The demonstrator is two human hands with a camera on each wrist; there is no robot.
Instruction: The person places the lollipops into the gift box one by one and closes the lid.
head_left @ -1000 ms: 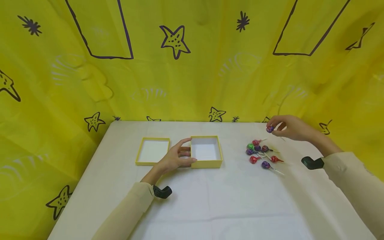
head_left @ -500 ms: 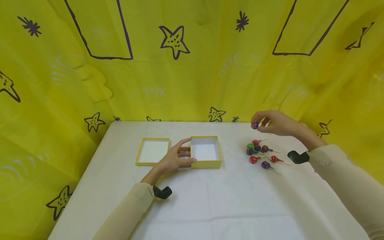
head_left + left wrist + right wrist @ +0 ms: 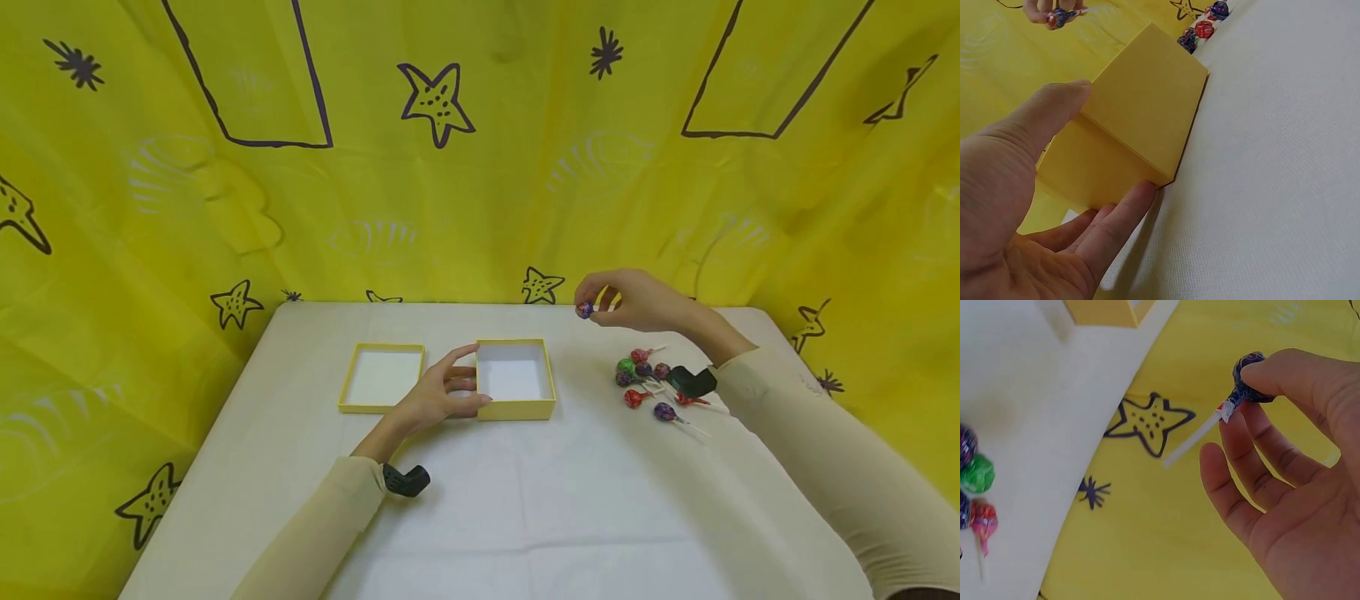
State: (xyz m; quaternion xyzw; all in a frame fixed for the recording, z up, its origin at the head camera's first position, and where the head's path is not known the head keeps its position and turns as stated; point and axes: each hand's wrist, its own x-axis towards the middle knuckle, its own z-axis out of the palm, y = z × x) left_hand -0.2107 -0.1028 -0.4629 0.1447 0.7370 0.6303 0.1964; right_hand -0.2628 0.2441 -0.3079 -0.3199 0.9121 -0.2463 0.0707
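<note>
My right hand (image 3: pixel 637 302) pinches a lollipop (image 3: pixel 1254 374) in a dark purple-blue wrapper by its head, between thumb and fingers. Its white stick slants down and away in the right wrist view. Hand and lollipop hang above the back of the table, right of the yellow box. That box (image 3: pixel 517 411) stands uncovered, its white inside bare. On its left side my left hand (image 3: pixel 431 400) grips it, thumb at the front corner and index finger at the back one. Several lollipops (image 3: pixel 633 399) with red, green and purple wrappers lie in a loose pile to the right.
A shallow yellow-edged lid (image 3: pixel 384 375), inside up, lies left of the box, partly behind my left hand. White cloth covers the table (image 3: pixel 480 492). Behind it hangs a yellow curtain (image 3: pixel 495 200) with starfish drawings. The right forearm reaches past the lollipop pile.
My right hand has carried the lollipop leftward, from beyond the pile toward the box, rising slightly. The left hand, box and lid have stayed in place.
</note>
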